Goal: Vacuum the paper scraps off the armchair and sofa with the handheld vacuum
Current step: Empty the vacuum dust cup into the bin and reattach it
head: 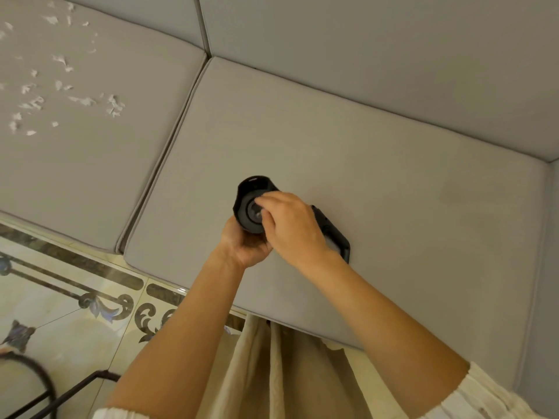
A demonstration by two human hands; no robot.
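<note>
A black handheld vacuum [251,204] is held over the right seat cushion [378,182] of a grey sofa, its round open end turned up toward me. My left hand [245,246] grips its body from below. My right hand [290,225] lies over the top, with thumb and fingers pinching a part inside the round opening. The vacuum's handle loop [337,237] sticks out to the right behind my right wrist. Several white paper scraps [60,86] lie scattered on the left seat cushion [90,164], well away from the vacuum.
Grey back cushions [363,55] run along the top. A sofa arm [549,267] rises at the right edge. Patterned floor tiles [75,313] lie at lower left, with a black metal frame [69,391] at the bottom left. My beige clothing [287,373] hangs below.
</note>
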